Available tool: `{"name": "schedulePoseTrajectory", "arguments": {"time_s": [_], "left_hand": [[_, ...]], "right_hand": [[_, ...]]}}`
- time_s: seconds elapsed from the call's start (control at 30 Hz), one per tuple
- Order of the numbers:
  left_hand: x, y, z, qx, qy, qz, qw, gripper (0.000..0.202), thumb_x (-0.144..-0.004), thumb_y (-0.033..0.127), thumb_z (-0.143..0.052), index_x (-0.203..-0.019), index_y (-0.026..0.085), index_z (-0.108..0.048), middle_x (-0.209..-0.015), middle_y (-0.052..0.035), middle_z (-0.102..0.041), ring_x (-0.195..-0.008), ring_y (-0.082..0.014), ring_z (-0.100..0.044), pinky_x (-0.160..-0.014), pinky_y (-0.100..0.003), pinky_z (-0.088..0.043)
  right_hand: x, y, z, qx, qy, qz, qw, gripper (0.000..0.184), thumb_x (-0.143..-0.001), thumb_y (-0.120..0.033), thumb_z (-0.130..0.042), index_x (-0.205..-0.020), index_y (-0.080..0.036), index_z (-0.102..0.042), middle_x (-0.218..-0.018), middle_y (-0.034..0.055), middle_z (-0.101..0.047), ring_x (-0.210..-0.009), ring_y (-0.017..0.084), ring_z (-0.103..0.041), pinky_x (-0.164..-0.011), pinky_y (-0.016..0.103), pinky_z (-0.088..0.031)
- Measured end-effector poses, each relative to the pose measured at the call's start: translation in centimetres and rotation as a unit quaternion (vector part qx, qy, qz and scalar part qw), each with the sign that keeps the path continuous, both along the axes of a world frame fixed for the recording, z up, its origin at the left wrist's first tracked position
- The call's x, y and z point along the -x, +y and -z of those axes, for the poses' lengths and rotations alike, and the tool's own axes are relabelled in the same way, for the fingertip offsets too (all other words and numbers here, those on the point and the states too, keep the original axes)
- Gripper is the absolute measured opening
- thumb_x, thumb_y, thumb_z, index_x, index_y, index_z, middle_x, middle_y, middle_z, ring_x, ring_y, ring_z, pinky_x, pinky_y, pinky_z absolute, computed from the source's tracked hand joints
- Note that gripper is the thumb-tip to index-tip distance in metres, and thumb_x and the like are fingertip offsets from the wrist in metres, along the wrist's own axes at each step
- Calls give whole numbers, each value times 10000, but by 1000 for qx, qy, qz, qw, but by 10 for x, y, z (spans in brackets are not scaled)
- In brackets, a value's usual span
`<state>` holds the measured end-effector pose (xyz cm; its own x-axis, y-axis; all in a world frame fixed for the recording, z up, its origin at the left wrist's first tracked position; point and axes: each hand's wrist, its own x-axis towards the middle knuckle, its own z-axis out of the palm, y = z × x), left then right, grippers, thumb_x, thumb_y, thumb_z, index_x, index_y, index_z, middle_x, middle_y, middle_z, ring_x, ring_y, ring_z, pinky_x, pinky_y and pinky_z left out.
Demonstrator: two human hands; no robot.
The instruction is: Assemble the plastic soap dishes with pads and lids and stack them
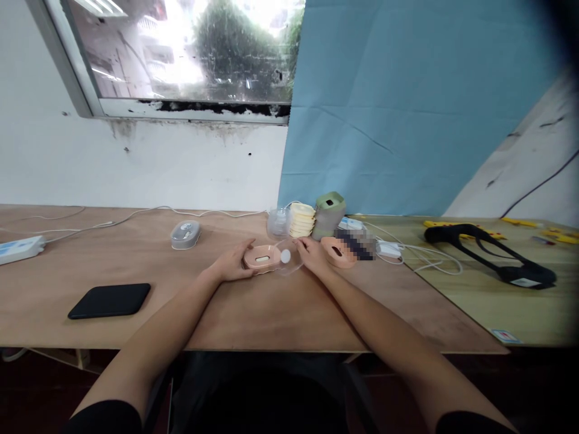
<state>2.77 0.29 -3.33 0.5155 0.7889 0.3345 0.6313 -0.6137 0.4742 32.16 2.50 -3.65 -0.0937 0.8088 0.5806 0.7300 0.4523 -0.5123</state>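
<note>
My left hand [234,263] curls round the left end of a pink oval tray-like piece [263,258] with a slot in its middle. A clear plastic cover [292,265] with a white round spot overlaps that piece's right end. The fingertips of my right hand [311,253] pinch the cover's upper right edge. Just right of this hand lies a second pink oval piece [338,252] with a dark slot. Behind my hands stand a stack of clear plastic parts [277,223], a stack of cream-yellow pieces [301,220] and a stack of green-grey pieces [329,217].
A grey oval box [186,234] sits at the back left, and a black flat case [110,300] lies nearer me. White power strips [22,249] and cables run along the back. A black strap-like frame [491,256] rests on the right table, near yellow tools [520,222].
</note>
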Motion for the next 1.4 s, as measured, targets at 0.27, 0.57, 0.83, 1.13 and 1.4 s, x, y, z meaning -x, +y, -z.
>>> {"name": "schedulePoseTrajectory", "arguments": {"time_s": [0.27,0.57,0.83,1.13,1.4], "left_hand": [[5,2,0,-6,2,-18,1000,928,-697,578,-644,-1447,189,-259,-1353,-119,-504,-1190,-300,-524,-980,-410,-437],[3,0,-3,6,6,-26,1000,915,-709,590,-629,-1449,210,-247,-1299,-104,-540,-1122,-284,-564,-938,-405,-454],[4,2,-2,12,7,-20,1000,903,-724,621,-598,-1447,203,-254,-1294,-119,-543,-1108,-281,-571,-910,-400,-463],[3,1,-2,12,0,-23,1000,897,-712,580,-624,-1450,222,-261,-1299,-104,-538,-1119,-278,-568,-931,-393,-452],[4,2,-1,11,1,-24,1000,874,-726,606,-601,-1438,208,-286,-1303,-111,-543,-1136,-284,-562,-923,-396,-459]], "right_hand": [[-8,22,-35,-22,16,59,998,343,-863,-394,-456,-840,-179,-722,-843,65,-698,-815,204,-616,-710,278,-442],[2,89,-80,130,265,154,943,590,-776,-249,-539,-1339,-103,-440,-579,-3,-619,-385,99,-483,-387,195,-353],[27,102,-80,182,288,120,932,593,-805,-289,-554,-1348,-107,-401,-651,21,-661,-379,89,-504,-385,190,-361],[28,95,-84,64,4,144,988,332,-817,-353,-531,-1079,-196,-659,-949,84,-700,-825,208,-626,-719,279,-453],[32,88,-79,53,-121,128,983,373,-835,-510,-520,-953,-198,-687,-962,77,-677,-856,191,-588,-706,251,-397]]}}
